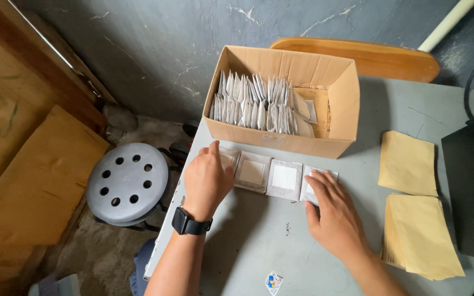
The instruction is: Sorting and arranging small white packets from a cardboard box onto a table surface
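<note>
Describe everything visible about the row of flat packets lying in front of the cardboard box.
The row of flat packets holds four square, clear, plastic-looking sleeves, each with a pale square insert. They lie flat, side by side, edges touching or slightly overlapping, on the grey table just before the open cardboard box. The left hand covers the leftmost; the right hand rests its fingers on the rightmost.

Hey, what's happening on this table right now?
A person has a row of four small flat packets laid side by side on a grey table, in front of an open cardboard box packed with similar packets standing on edge. The left hand rests on the leftmost packet, the right hand on the rightmost. Two stacks of tan envelopes lie to the right.
</note>
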